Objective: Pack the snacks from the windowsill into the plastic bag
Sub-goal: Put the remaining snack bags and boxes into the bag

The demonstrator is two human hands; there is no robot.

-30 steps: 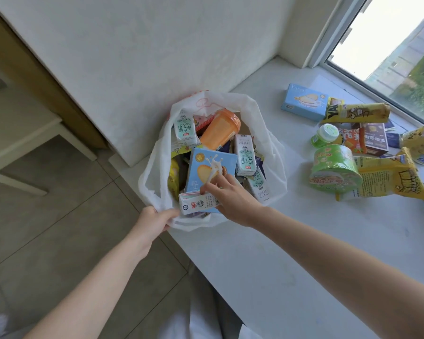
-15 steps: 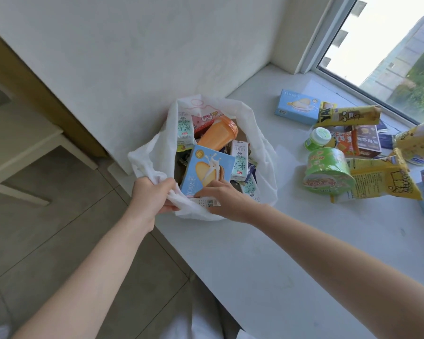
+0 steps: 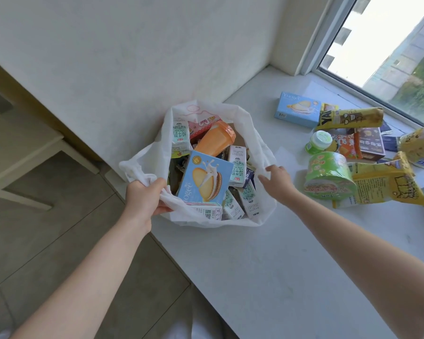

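A white plastic bag [image 3: 251, 133] stands open at the windowsill's left end, against the wall. Inside lie a blue biscuit box [image 3: 205, 179], an orange bottle [image 3: 216, 140] and several small milk cartons [image 3: 236, 165]. My left hand [image 3: 145, 196] grips the bag's near-left rim. My right hand [image 3: 277, 182] hovers empty with fingers spread at the bag's right edge. To the right on the sill lie a green noodle bowl [image 3: 328, 178], a yellow snack bag [image 3: 387, 189], a second blue box [image 3: 296, 108] and a long yellow packet [image 3: 350, 118].
The white windowsill [image 3: 267, 260] runs toward me. More small boxes [image 3: 370, 144] and a green-lidded jar [image 3: 320, 140] lie near the window [image 3: 389, 52]. The sill's left edge drops to a tiled floor [image 3: 47, 241]. A pale bench [image 3: 22, 155] stands far left.
My right hand let go of the small carton in the bag and drew back to the right, now empty. My left hand shifted its grip along the bag's rim.
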